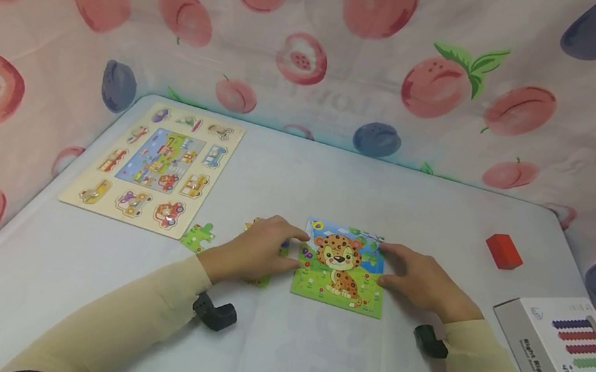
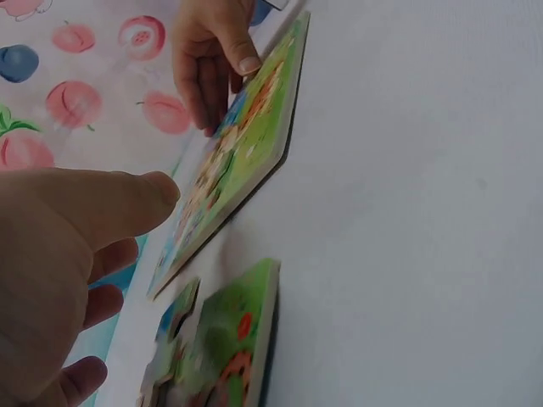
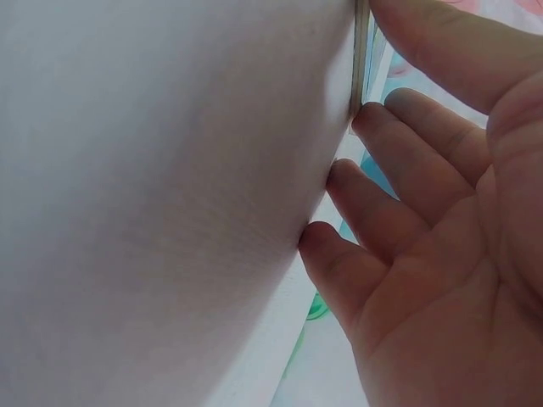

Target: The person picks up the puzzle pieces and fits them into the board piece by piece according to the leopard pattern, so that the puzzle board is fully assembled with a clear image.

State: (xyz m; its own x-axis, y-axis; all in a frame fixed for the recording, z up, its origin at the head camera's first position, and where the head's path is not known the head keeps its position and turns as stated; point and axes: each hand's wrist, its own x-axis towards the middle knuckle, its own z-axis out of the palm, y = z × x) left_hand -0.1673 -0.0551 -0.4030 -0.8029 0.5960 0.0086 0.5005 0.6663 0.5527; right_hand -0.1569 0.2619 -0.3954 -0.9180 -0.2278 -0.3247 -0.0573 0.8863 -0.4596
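A square leopard jigsaw puzzle [image 1: 340, 270] lies flat on the table, its picture whole apart from what fingertips cover at the edges. My right hand [image 1: 421, 281] is at its right side, with thumb and fingertips at the edge; the right wrist view shows the fingers [image 3: 373, 212] extended, not curled round it. My left hand [image 1: 263, 250] is at the left side, thumb and fingers spread; whether it touches the edge I cannot tell. Under and beside that hand lies a second puzzle [image 2: 233, 339], mostly hidden in the head view, showing green, a red spot and a loose piece.
A green puzzle piece [image 1: 198, 236] lies left of my left hand. Further left is a wooden vehicle puzzle board [image 1: 76, 190]. On the right are a red block [image 1: 504, 252] and a white and grey box [image 1: 536, 361]. A fruit-printed curtain [image 1: 353, 76] stands behind the table.
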